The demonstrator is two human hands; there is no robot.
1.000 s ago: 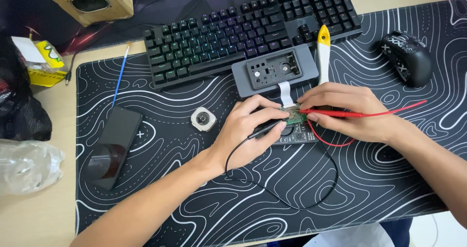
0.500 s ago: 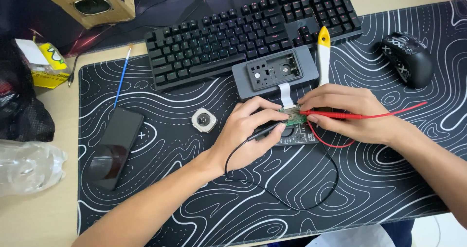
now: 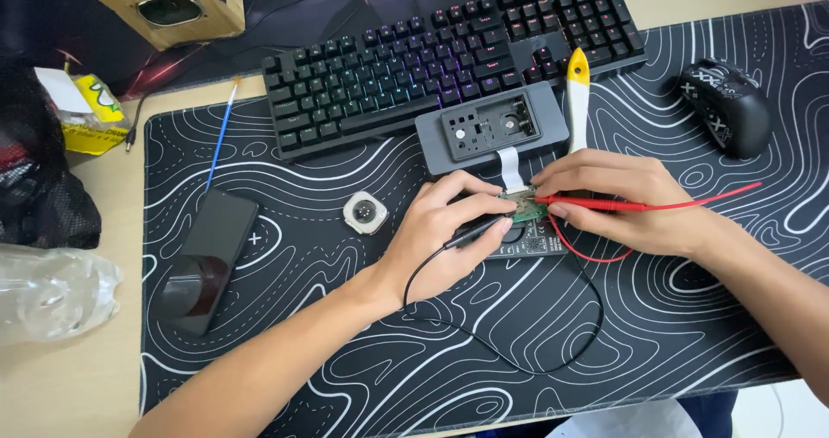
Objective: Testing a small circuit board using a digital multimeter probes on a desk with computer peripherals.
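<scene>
My left hand (image 3: pixel 445 231) grips a black test probe (image 3: pixel 473 229), its tip on a small green circuit board (image 3: pixel 524 207). A red test probe (image 3: pixel 596 203) is pinched in my right hand (image 3: pixel 617 198) and touches the same board from the right. The board lies on a dark device (image 3: pixel 531 244) and joins by a white ribbon cable (image 3: pixel 511 167) to a grey housing (image 3: pixel 490 127) just above. The black lead (image 3: pixel 518 352) and red lead (image 3: pixel 596 252) loop over the patterned desk mat (image 3: pixel 673 317).
A backlit black keyboard (image 3: pixel 432 67) lies behind the housing, a yellow-handled tool (image 3: pixel 577 93) beside it. A black mouse (image 3: pixel 727 106) sits right. Left of my hands are a small round part (image 3: pixel 365 212), a black phone (image 3: pixel 207 257), a thin blue brush (image 3: pixel 221 136) and a plastic bottle (image 3: pixel 47 291).
</scene>
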